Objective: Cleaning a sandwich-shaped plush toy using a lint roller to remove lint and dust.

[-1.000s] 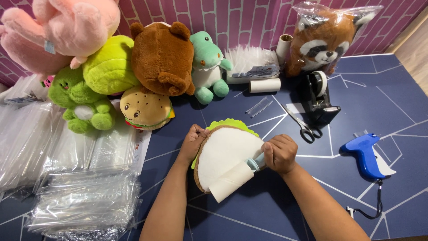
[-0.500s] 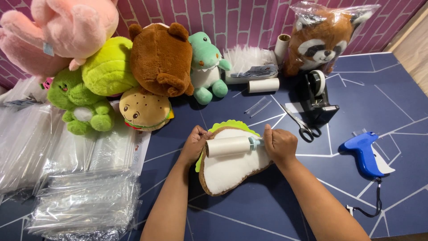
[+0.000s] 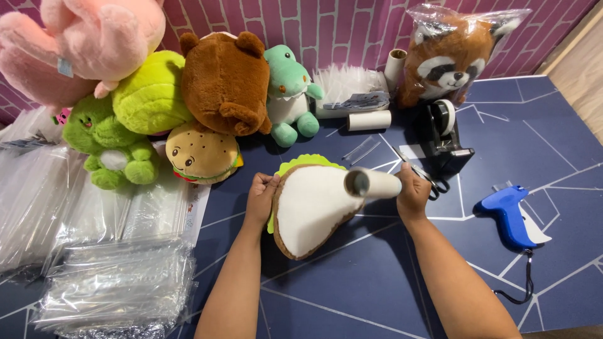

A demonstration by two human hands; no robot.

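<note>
We hold the taco plush [image 3: 311, 216] on the blue table [image 3: 377, 289], our left hand [image 3: 260, 198] gripping its left edge. Our right hand [image 3: 412, 191] is closed around a lint roller [image 3: 372, 183] lying against the plush's top edge

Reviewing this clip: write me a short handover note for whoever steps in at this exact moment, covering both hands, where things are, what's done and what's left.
Left hand: grips the left edge of the taco-shaped plush, holding it propped on the blue table.
Right hand: holds a white lint roller just above the plush's upper right edge; whether it touches the fabric cannot be told.
Nearby: scissors and a tape dispenser behind the right hand, a blue tagging gun to the right, clear bags to the left.
Done: plush out and laid face-up under the roller.
Left: judging by the roller's position, probably more passes over the white face; the plush is unbagged.
</note>
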